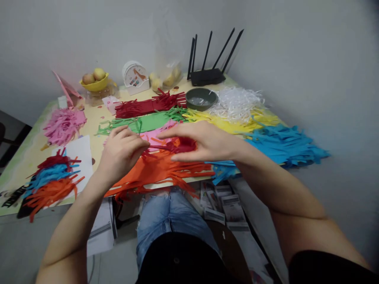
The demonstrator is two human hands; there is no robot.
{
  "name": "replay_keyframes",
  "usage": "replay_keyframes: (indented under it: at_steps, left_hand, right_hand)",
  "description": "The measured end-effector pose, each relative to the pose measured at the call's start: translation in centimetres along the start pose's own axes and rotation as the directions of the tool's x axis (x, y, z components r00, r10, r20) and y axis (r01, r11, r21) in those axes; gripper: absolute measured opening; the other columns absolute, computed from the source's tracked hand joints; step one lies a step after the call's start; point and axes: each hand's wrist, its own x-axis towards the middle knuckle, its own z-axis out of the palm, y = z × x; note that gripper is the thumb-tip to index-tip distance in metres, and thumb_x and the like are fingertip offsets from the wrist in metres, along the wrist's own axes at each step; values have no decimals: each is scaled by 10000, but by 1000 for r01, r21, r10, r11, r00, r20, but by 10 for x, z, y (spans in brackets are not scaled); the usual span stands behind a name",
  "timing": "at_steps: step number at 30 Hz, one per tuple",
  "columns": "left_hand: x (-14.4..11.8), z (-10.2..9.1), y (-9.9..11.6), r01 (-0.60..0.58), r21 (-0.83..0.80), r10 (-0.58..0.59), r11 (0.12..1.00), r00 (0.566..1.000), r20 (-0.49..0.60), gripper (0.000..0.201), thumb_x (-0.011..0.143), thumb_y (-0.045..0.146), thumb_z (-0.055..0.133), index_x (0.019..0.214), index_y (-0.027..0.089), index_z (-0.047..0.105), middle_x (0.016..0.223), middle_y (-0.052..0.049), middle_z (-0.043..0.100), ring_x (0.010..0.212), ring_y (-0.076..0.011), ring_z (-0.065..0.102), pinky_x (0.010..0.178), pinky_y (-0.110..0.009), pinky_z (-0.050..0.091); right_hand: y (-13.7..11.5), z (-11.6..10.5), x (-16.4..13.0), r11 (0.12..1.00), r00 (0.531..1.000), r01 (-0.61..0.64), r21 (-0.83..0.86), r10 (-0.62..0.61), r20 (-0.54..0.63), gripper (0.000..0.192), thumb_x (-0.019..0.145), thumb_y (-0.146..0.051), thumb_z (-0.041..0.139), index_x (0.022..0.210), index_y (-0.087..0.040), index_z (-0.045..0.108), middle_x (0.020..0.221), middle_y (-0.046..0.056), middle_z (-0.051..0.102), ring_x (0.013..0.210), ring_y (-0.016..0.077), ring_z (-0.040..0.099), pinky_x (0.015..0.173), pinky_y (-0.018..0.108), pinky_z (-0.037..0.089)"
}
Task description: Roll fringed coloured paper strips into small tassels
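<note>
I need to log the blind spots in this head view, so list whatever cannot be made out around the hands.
- Head view: how the left hand grips the dark red paper strips; its curled fingers hide its fingertips.
- Head view: the strips under the right hand; the palm covers them.
- Head view: contents of the grey bowl; too blurred.
- Head view: print on the leaflets below the table; too small.

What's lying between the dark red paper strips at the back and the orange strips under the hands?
In the head view: green paper strips, then a pink fringed sheet, partly hidden by both hands.
</note>
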Motion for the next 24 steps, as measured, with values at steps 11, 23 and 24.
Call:
replay_keyframes:
  at_steps: [11, 23, 24]
  left_hand:
    - [-2, 23, -25, -107, 194, 174, 975, 912, -370, 130, 863, 241, 699, 947, 315, 765, 868, -14, 773, 944, -225, 692, 1097, -503, 345]
    - [52, 58, -10, 169, -584, -493, 794, 741, -456, 199, 831, 378, 733, 885, 193, 784, 873, -28, 773, 832, -174, 710, 809, -291, 571]
    - [56, 62, -13, 166, -593, -504, 788, 728, -465, 190, 819, 367, 744, 870, 189, 784, 859, -27, 771, 817, -171, 707, 796, -286, 572]
  right_hand:
    - [27, 47, 34, 461, 948, -259, 848, 288, 133, 285, 777, -408, 792, 855, -157, 681, 702, 14, 751, 710, 135, 726, 763, 272, 579]
    - [47, 49, 66, 809, 877, 43, 586, 251, -410, 167, 908, -316, 634, 1008, -182, 626, 914, 8, 735, 854, 121, 708, 830, 226, 532]
    - [48, 49, 67, 852, 868, 14, 524, 250, -430, 154, 919, -306, 615, 1018, -188, 609, 922, 2, 732, 856, 118, 705, 828, 220, 521]
